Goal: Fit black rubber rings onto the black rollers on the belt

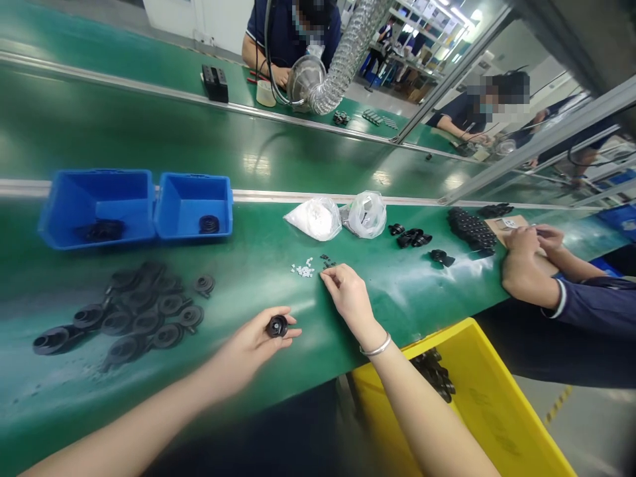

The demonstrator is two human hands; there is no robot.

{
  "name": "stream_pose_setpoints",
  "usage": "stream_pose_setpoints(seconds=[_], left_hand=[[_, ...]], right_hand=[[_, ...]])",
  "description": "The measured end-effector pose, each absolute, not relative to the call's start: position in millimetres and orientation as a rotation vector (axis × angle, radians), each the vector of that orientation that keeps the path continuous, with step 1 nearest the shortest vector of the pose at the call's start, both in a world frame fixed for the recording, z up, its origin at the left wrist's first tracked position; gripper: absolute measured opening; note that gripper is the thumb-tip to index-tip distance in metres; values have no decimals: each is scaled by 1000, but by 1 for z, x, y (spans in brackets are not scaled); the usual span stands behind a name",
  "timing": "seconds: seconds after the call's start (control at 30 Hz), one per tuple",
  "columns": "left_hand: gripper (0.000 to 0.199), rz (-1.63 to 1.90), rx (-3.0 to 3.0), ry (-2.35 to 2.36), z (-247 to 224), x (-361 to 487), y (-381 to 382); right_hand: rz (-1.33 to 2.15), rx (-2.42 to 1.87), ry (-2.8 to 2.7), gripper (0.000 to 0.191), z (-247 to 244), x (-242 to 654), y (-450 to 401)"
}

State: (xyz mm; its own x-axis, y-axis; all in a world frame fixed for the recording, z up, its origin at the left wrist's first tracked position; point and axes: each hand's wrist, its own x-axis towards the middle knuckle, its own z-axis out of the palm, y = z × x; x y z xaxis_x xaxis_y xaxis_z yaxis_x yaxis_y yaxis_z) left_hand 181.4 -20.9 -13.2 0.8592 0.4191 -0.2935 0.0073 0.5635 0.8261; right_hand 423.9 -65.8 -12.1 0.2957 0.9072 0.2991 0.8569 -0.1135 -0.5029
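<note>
My left hand [264,334] holds a round black plastic part [277,326] with its open end facing up, gripped between thumb and fingers over the green work surface. At the small black pieces [326,262], my right hand [344,289] has its thumb and forefinger pinched together; what lies between the fingertips is too small to make out. A little pile of white pieces [303,269] sits just left of these. Behind them stand a clear bag of white pieces [317,218] and a second clear bag [366,215] with dark contents.
Many black round parts [146,311] lie on the left. Two blue bins [106,244] hold black rings. A yellow crate [489,377] with black parts stands below the right forearm. Black assemblies [415,237] lie right, near a co-worker's hands [527,237]. Another person sits opposite.
</note>
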Motion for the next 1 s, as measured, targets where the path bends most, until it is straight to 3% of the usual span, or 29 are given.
stream_pose_setpoints(seconds=[0.27,0.53,0.83,1.0], left_hand=[[41,287,970,478,-19,181,-20],[42,229,1124,552,-15,177,-18],[44,233,1092,579,-18,178,-17],[42,235,1094,577,-17,177,-17]], right_hand=[[513,-1572,-1713,6,5,347,-94],[515,-1567,-1821,10,2,342,-94],[331,-1621,-2049,45,-7,336,-117],[260,-1669,-2154,49,-6,334,-118]])
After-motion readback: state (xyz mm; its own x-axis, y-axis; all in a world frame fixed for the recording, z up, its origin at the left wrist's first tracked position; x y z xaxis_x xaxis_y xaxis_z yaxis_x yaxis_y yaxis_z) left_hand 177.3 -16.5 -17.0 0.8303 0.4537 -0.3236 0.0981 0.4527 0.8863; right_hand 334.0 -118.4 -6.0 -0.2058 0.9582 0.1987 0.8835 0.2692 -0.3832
